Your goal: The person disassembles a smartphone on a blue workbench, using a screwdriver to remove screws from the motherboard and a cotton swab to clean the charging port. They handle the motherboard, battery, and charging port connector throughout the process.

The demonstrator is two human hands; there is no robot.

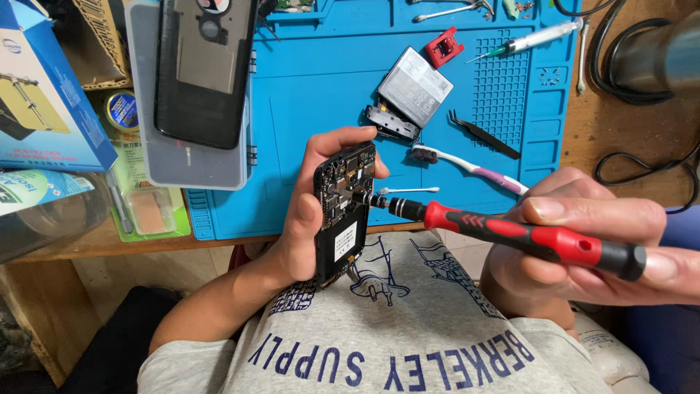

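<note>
One blue cardboard box (44, 95) sits at the upper left of the frame, with one clear plastic container (51, 211) below it; what it holds cannot be made out. Right of these, one black phone back cover (204, 73) lies on one grey tray (164, 157) at the left edge of one blue work mat (313, 95).

At centre, the left hand (310, 219) grasps one opened phone (343, 211), upright over the person's lap, circuit board showing, thumb along its left edge and fingers curled behind the top. One red and black screwdriver (510, 233) runs in from the right, its tip touching the board near the phone's upper part. The right hand (583, 248), lower right, is clenched around the handle.

On the mat behind the phone lie one grey battery (414, 87), one small black part (392, 122) touching it, one toothbrush (467, 166), one cotton swab (408, 191), one black tweezer (485, 135), one small red tool (443, 47) and one syringe (536, 38). Black cables (642, 157) loop at the far right.
</note>
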